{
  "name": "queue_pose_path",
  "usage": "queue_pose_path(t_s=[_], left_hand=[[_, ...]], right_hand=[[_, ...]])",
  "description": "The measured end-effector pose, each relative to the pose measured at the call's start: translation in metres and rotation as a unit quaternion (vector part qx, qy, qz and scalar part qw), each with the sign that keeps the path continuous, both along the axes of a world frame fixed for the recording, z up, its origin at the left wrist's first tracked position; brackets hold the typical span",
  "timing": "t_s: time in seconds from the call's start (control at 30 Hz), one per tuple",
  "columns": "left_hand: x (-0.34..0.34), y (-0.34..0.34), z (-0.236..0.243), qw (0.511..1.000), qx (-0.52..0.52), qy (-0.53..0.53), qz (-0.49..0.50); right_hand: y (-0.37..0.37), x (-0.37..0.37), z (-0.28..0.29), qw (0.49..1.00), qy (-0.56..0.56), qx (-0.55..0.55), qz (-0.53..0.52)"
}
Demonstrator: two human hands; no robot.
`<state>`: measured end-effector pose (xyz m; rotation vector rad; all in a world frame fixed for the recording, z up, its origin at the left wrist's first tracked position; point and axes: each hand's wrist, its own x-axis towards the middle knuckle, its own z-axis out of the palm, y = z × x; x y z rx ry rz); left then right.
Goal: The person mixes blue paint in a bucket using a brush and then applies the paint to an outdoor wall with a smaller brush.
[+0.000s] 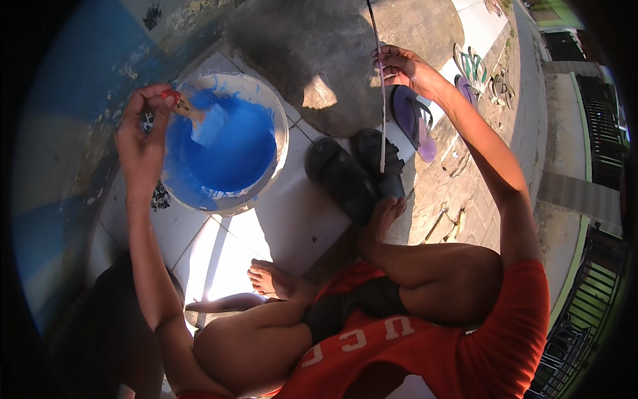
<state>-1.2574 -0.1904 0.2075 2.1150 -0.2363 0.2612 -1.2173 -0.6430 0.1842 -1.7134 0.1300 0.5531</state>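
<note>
My left hand point(143, 126) pinches a paintbrush point(186, 106) by the red end of its wooden handle. Its bristles lie over the blue paint point(232, 149) at the upper left of a round white bucket point(282, 133), and they look coated in lighter blue. Smears of paint cover the bucket's inner wall. To the right, my raised right hand point(405, 70) grips a long thin stick point(383, 126) between thumb and fingers. The stick is dark toward the top and pale below, hanging almost straight down over a black sandal point(379, 159).
A second black sandal point(337, 178) sits beside my bare feet on the white tiles point(292, 229). Past the bucket lies a grey stone slab point(299, 60). A purple flip-flop point(404, 110) and more sandals point(472, 70) are on the right. A blue wall point(63, 139) rises at the left.
</note>
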Motion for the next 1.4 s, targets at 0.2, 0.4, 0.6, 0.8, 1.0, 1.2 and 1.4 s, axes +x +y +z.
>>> queue_pose_path(t_s=[0.2,0.4,0.6,0.8,1.0,1.2,1.4], left_hand=[[0.004,0.002,0.005,1.000,-0.012,-0.002,-0.005],[-0.002,0.006,0.013,1.000,-0.005,-0.015,0.000],[-0.007,0.008,0.016,0.999,0.029,-0.015,0.014],[-0.010,0.015,0.015,0.999,0.020,-0.025,0.003],[-0.012,0.023,0.013,1.000,0.005,-0.028,0.011],[-0.011,0.027,0.018,0.998,-0.009,-0.054,0.015],[-0.019,0.032,0.027,0.996,0.038,-0.080,0.002]], right_hand=[[0.022,-0.042,0.000,0.993,0.097,0.069,0.015],[0.047,-0.069,-0.004,0.986,0.144,0.080,-0.023],[0.061,-0.100,-0.078,0.964,-0.072,-0.215,0.140],[0.077,-0.135,-0.112,0.876,-0.198,-0.388,0.207],[0.047,-0.144,-0.102,0.838,-0.078,-0.492,0.221],[0.000,-0.140,-0.053,0.812,-0.212,-0.502,0.208],[0.038,-0.066,0.080,0.930,-0.271,-0.237,-0.072]])
